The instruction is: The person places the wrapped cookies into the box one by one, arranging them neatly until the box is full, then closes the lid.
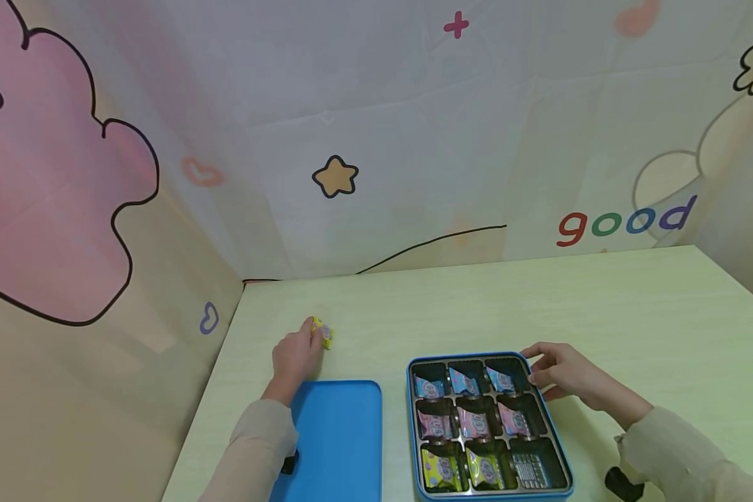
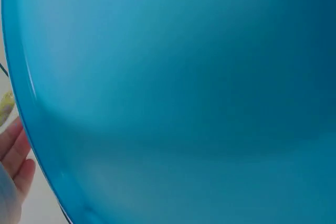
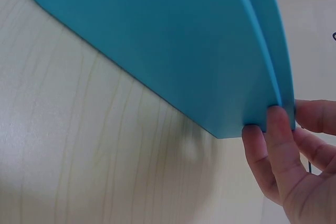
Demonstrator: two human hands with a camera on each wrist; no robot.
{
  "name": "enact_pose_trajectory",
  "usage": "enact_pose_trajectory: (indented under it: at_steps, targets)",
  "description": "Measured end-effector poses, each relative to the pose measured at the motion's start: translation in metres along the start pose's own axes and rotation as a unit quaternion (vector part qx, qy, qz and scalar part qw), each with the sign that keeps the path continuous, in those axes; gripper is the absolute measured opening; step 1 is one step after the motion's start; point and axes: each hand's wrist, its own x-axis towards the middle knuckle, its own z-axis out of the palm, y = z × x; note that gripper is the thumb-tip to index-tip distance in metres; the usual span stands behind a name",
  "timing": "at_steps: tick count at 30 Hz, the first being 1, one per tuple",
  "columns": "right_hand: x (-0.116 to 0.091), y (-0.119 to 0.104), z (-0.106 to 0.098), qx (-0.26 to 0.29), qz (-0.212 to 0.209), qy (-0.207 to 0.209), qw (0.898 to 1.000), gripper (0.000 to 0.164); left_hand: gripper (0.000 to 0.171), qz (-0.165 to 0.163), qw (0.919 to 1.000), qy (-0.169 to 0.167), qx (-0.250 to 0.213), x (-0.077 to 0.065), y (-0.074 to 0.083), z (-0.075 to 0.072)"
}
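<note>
My left hand pinches a yellow wrapped candy by its end, just above the table beyond the blue lid. To the right lies a blue box with a dark divided insert. Blue wrapped candies fill its back row, pink wrapped candies the middle row. Two yellow wrapped candies lie in the front row, whose right compartment shows a striped floor. My right hand grips the box's back right corner; the right wrist view shows fingertips on its side wall.
The pale wooden table ends at a printed cloth backdrop behind and at the sides. The lid lies flat to the left of the box, with a narrow strip of table between them. It nearly fills the left wrist view.
</note>
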Motion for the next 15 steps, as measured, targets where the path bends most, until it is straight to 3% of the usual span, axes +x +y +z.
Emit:
enact_pose_trajectory:
  at_steps: [5,8,15]
  targets:
    - [0.0,0.0,0.0,0.003,-0.001,-0.003,1.0,0.046,0.045,-0.032,0.9984,0.041,0.023,-0.002,-0.007,0.0]
    - [0.0,0.0,0.0,0.004,-0.001,-0.003,1.0,0.046,0.043,-0.032,0.9982,0.044,0.026,-0.002,-0.01,0.001]
    - [-0.001,0.0,0.0,0.002,-0.002,-0.004,1.0,0.046,0.051,0.02,0.9995,-0.02,-0.015,-0.001,-0.015,0.007]
